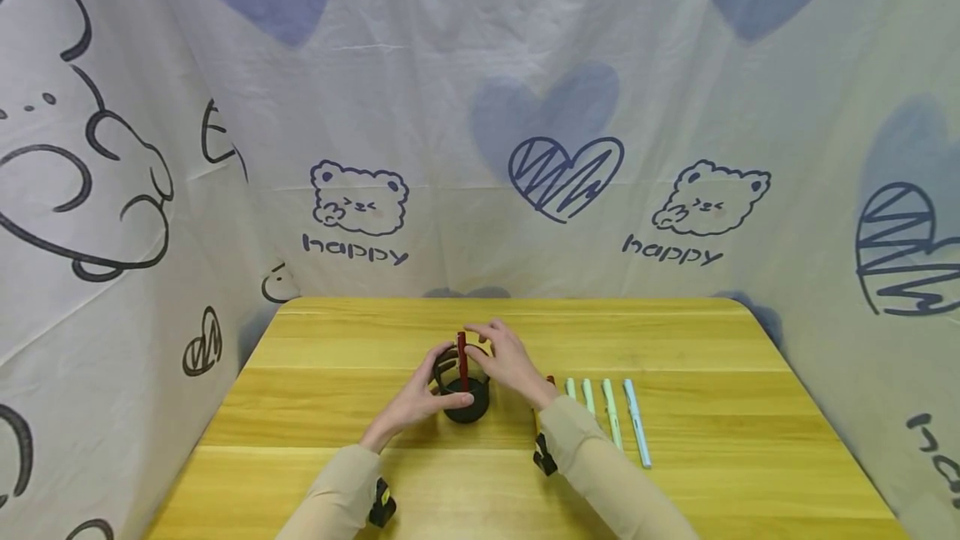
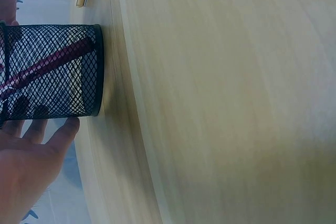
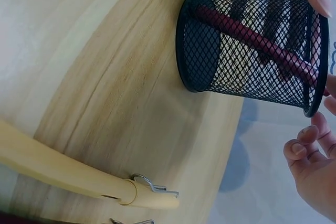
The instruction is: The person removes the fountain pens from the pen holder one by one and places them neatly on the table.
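A black mesh pen holder (image 1: 467, 412) stands upright on the table. My left hand (image 1: 420, 394) grips it, thumb across the near side and fingers round the far side. Inside leans a red pen (image 1: 462, 361), its upper part above the rim; through the mesh in the right wrist view the red pen (image 3: 252, 38) slants from base to rim. At its top my right hand (image 1: 506, 357) pinches it with thumb and forefinger, though the fingertips are partly cut off in the right wrist view. The other right-hand fingers curl loosely beside the rim.
Right of the holder lie a yellow pen (image 3: 79, 177) and another red pen (image 1: 551, 379), partly behind the right forearm. Farther right are three light green pens (image 1: 611, 415) and a light blue pen (image 1: 637, 423). A printed cloth (image 1: 450, 123) hangs behind the wooden table (image 1: 330, 390).
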`<state>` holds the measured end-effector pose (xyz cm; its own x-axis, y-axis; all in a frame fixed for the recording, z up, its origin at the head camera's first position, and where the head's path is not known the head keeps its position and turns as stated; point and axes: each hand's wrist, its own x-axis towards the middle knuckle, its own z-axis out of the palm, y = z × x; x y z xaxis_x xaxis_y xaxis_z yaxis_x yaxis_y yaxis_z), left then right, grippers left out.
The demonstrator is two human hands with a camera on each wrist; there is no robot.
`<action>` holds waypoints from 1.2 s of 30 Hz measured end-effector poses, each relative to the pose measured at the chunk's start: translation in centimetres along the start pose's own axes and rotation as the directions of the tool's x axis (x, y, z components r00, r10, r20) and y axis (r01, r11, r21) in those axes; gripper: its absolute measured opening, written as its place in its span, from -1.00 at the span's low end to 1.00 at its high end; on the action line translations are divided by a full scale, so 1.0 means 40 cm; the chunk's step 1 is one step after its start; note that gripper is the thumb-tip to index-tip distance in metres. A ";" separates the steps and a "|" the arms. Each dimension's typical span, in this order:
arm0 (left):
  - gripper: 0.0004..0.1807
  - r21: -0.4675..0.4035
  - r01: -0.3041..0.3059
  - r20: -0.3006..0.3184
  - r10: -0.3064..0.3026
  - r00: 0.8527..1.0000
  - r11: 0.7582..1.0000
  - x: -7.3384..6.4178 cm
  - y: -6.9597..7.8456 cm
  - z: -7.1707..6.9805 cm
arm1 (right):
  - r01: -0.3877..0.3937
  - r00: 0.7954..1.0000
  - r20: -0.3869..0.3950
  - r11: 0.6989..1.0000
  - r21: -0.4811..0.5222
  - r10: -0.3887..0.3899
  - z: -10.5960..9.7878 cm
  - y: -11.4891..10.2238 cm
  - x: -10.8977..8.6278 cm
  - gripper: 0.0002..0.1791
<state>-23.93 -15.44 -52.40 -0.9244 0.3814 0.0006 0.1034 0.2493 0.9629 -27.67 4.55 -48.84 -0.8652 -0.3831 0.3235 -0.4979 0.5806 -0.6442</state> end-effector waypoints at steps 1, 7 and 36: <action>0.05 0.001 0.001 -0.002 -0.001 1.000 1.000 0.000 0.001 0.000 | 0.005 1.000 0.004 1.000 0.000 -0.005 0.001 0.000 0.000 -0.59; 0.02 -0.001 -0.002 -0.004 0.002 1.000 1.000 0.001 0.000 0.000 | 0.012 1.000 0.023 1.000 -0.021 -0.012 0.001 0.000 0.003 -0.58; 0.04 -0.005 0.010 0.002 -0.010 1.000 1.000 -0.003 -0.001 0.001 | 0.037 0.999 -0.015 0.997 0.073 -0.036 -0.006 -0.025 -0.006 -0.81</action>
<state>-23.80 -15.47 -52.45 -0.9246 0.3808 -0.0097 0.0923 0.2487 0.9642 -26.99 4.21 -48.11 -0.8478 -0.3925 0.3566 -0.5235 0.5121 -0.6809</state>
